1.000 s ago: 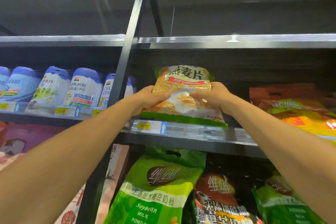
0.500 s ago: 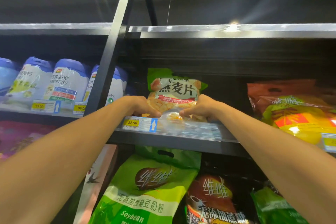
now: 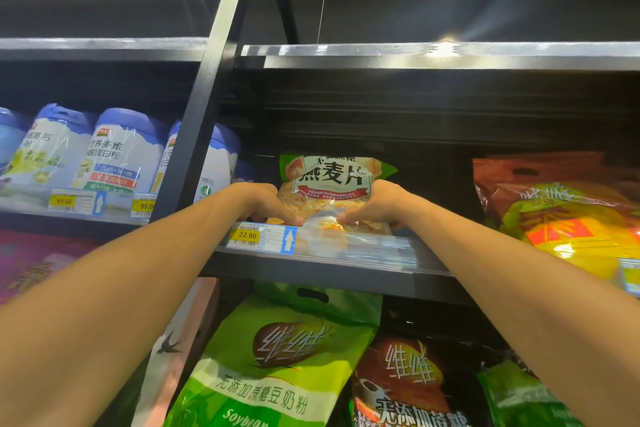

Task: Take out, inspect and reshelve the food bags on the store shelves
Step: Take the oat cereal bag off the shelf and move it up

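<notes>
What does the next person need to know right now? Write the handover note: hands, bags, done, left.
Left hand: gripping the lower left side of the oat flakes bag.
Right hand: gripping its lower right side.
The bag stands upright on the shelf, just behind the 22.90 price tag, with its printed front facing out.
Done: this bag appears to be back in its slot.
Left: let go of it, then carry on with the others, such as the orange and yellow bags to the right and the green soybean milk powder bag on the shelf below.
</notes>
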